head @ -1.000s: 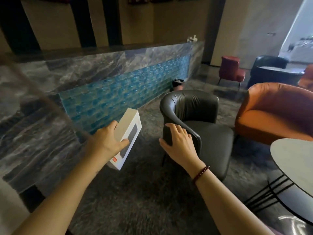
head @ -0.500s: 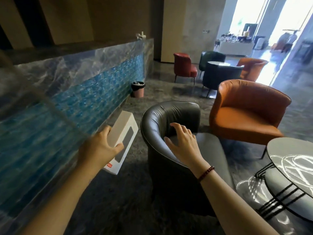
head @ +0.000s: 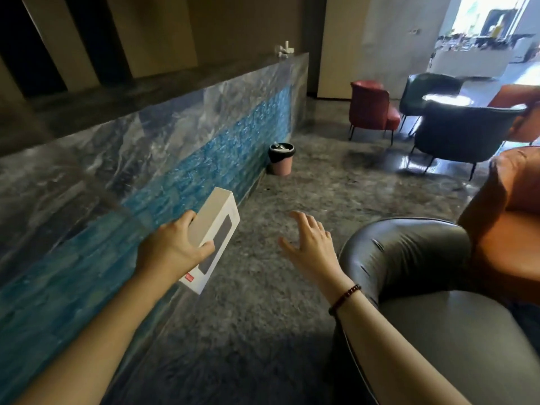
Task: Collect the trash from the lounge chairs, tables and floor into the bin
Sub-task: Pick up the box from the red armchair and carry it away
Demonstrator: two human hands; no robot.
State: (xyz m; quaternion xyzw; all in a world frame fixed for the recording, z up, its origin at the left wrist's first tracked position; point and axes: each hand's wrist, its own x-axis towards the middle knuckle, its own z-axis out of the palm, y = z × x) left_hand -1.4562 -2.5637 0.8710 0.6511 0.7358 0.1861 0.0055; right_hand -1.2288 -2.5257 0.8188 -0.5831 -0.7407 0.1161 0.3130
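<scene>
Our left hand [head: 172,252] is clamped on the white box [head: 216,217], with the thumb laid across its front face beside a dark panel and the fingers wrapped over the far edge. That forearm reaches in from seven o'clock, nearly straight. Our right hand [head: 309,247] holds nothing. Its fingers are spread and loosely extended, palm down, and it hovers above the carpet [head: 336,200] with a beaded bracelet [head: 344,299] at the wrist. Its arm comes in from five o'clock. The two hands are apart, side by side at about the same height.

The box is held in the air just left of centre. Its long axis runs from about seven o'clock up to one o'clock, with the end bearing a small red mark nearest us and the far end tipped upward.

We see the pink bin [head: 281,163], lined in black, at twelve o'clock. It stands upright on the floor against the foot of the marble counter [head: 146,141], well apart from the box. The grey chair [head: 409,258] sits at four o'clock, just beside the right hand.
</scene>
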